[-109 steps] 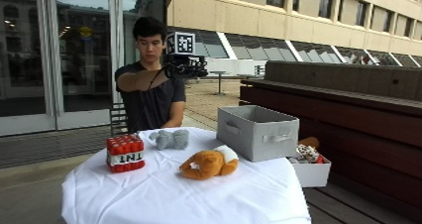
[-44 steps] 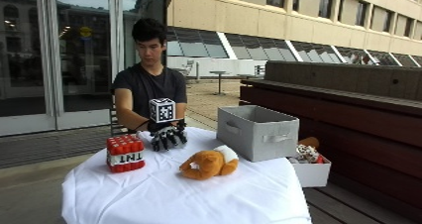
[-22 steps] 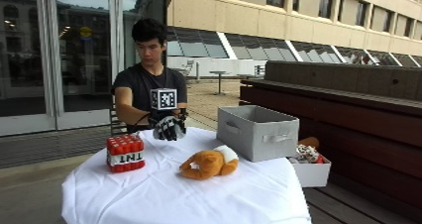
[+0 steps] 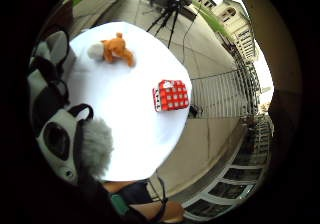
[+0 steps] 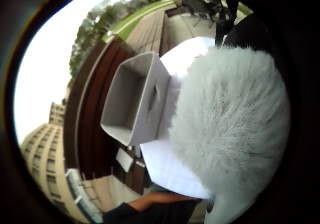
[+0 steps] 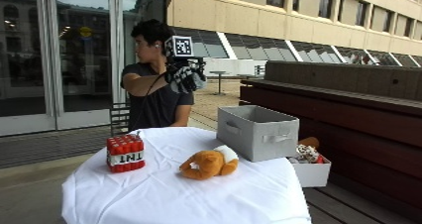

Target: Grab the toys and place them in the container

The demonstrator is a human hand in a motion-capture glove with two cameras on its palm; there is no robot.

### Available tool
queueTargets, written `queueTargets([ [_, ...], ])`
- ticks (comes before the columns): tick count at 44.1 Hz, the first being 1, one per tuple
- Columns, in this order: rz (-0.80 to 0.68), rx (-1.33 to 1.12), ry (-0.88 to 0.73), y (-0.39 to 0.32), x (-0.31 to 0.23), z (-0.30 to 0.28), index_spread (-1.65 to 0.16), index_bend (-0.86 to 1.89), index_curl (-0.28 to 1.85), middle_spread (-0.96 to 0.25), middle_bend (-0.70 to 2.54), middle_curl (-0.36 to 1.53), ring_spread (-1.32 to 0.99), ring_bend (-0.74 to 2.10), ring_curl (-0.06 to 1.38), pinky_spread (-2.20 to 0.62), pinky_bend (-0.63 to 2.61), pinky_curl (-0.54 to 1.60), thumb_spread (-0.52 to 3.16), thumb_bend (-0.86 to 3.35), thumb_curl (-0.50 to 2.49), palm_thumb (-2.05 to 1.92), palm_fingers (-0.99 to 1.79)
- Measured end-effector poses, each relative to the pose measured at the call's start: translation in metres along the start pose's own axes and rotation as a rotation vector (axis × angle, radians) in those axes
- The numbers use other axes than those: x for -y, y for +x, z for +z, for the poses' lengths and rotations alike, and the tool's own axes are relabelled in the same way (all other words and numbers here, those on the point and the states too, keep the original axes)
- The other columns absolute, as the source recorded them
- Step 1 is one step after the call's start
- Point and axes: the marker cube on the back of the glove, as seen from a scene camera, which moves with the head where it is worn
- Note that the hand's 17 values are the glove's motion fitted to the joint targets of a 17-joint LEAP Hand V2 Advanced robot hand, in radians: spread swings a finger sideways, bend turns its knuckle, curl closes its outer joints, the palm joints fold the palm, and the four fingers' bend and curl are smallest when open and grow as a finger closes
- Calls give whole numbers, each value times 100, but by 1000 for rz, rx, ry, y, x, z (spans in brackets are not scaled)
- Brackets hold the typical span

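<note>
1. The grey fluffy toy (image 6: pixel 185 79) is gripped in the gloved right hand (image 6: pixel 179 76), held high in the air, well above the table (image 6: pixel 264 194).
2. The grey container (image 6: pixel 257 132) is open on the table, and should be reached over next.
3. The toy should be let go only above the opening.
4. The orange toy (image 6: pixel 210 163) and red TNT block (image 6: pixel 125 152) are left lying on the table.

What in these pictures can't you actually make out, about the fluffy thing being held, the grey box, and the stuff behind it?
- Grey plush toy: the gloved right hand covers it in the outside view; in the thumb side palm view it shows only as fur, so its shape cannot be told.
- Grey container: its wall hides the floor in the outside view.
- White box: partly behind the container; its contents are too small to name.
</note>
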Motion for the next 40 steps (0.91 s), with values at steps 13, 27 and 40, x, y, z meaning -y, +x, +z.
queueTargets([
  [13,-214,24,136,-92,32,-43,-40,10,31,-46,58,45,-44,115,46,-46,93,38,59,29,72,75,99],
  [27,-309,49,143,-224,25,-32,-40,11,24,-48,56,49,-44,115,46,-46,93,38,60,26,79,74,99],
  [40,-330,88,-94,-247,50,28,-40,11,19,-48,53,53,-45,114,46,-46,94,38,61,25,85,74,98],
])
